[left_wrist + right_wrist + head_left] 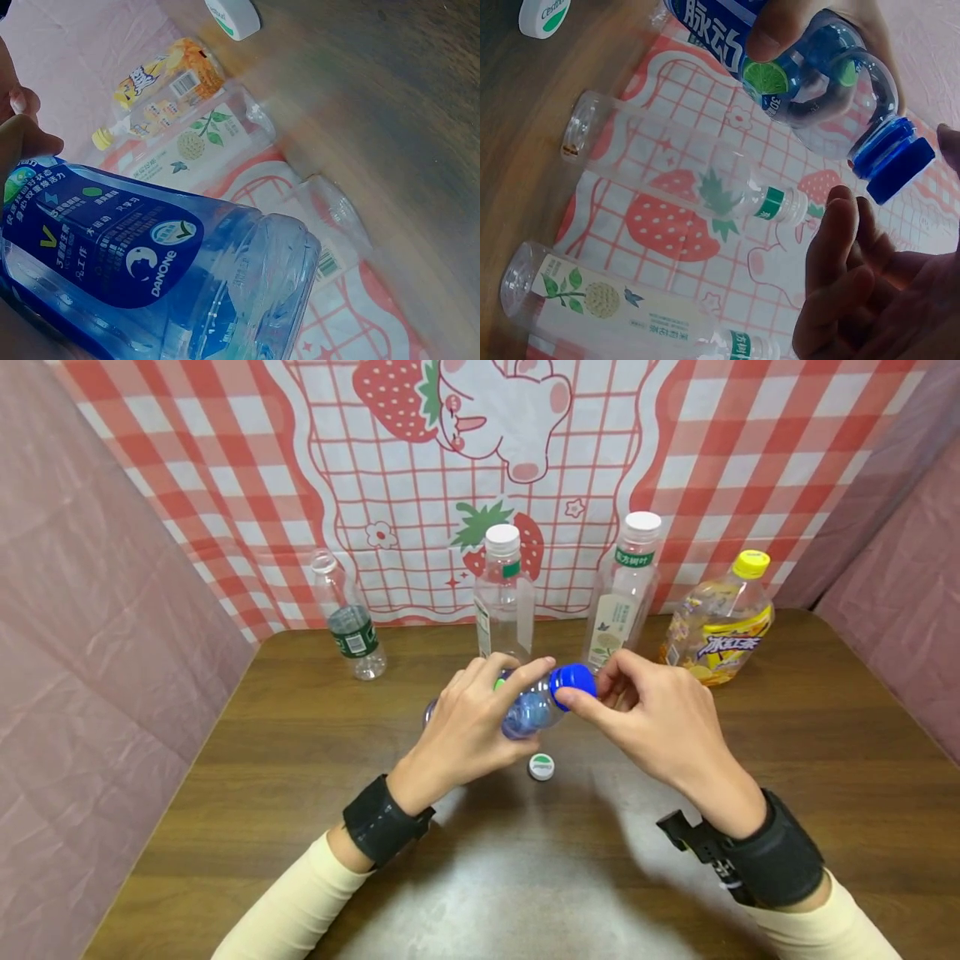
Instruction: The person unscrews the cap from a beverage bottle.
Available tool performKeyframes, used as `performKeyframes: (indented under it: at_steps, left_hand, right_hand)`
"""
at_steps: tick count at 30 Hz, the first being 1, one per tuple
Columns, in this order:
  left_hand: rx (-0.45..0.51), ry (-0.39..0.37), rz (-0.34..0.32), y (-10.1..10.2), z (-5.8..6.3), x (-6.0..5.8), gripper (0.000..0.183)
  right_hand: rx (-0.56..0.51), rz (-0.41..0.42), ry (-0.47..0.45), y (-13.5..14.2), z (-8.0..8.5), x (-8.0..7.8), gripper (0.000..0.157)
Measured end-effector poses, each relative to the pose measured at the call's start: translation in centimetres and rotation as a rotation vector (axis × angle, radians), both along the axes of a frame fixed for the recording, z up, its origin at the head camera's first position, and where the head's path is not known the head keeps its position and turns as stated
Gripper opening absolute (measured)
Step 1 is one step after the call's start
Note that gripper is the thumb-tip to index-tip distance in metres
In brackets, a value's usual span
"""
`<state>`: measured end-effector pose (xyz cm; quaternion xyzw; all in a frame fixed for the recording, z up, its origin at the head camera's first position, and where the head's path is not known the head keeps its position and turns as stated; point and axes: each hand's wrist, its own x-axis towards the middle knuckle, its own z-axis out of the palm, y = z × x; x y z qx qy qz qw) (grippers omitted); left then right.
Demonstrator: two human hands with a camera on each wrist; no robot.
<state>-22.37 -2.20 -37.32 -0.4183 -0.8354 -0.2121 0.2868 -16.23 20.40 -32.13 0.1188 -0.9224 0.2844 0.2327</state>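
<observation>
Table (292, 760): left hand (468, 717) holds, right (663, 718) perhaps touches, bottle (532, 713)

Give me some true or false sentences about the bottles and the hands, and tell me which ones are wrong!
1. The left hand is holding a bottle. True.

2. The cap on that bottle is yellow. False: it is a blue cap.

3. A small white cap lies on the table. True.

4. Every bottle standing at the back has a cap on. False: the leftmost bottle has a bare, open neck.

5. The yellow-capped bottle is the one furthest right. True.

6. The right hand is lying flat on the table. False: it is up by the blue cap.
</observation>
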Motion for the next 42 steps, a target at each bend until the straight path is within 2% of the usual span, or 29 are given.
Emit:
performKeyframes:
  at_steps: [4,11,18,23,28,31,37,42]
  left_hand:
    - [-0.009,0.008,-0.006,0.0,-0.03,-0.04,0.091]
    - [-0.021,-0.003,-0.001,-0.06,-0.14,-0.03,0.09]
    - [-0.014,-0.047,0.002,-0.26,-0.05,-0.06,0.091]
    - [-0.01,-0.046,-0.009,-0.15,-0.02,-0.05,0.092]
    - [-0.019,-0.018,-0.01,-0.06,0.04,0.12,0.093]
    - [-0.028,0.004,-0.002,0.04,0.07,0.15,0.093]
    - [-0.035,0.017,0.002,0.09,-0.12,0.29,0.094]
    - [-0.036,0.022,-0.003,0.12,-0.11,0.32,0.094]
  right_hand:
    - [-0.001,0.04,0.021,-0.02,0.04,-0.06,0.034]
    - [0.021,0.141,0.003,0.3,0.3,0.08,0.028]
    - [0.029,0.26,0.036,0.48,0.39,0.02,0.039]
    - [-0.001,0.249,0.018,0.44,0.53,0.13,0.045]
    - [-0.055,0.201,0.0,0.2,0.46,0.14,0.037]
    - [-0.05,0.167,0.018,0.1,0.41,0.08,0.033]
    - [-0.059,0.127,0.007,0.03,0.5,0.15,0.035]
    - [-0.048,0.14,0.018,0.27,0.5,0.12,0.034]
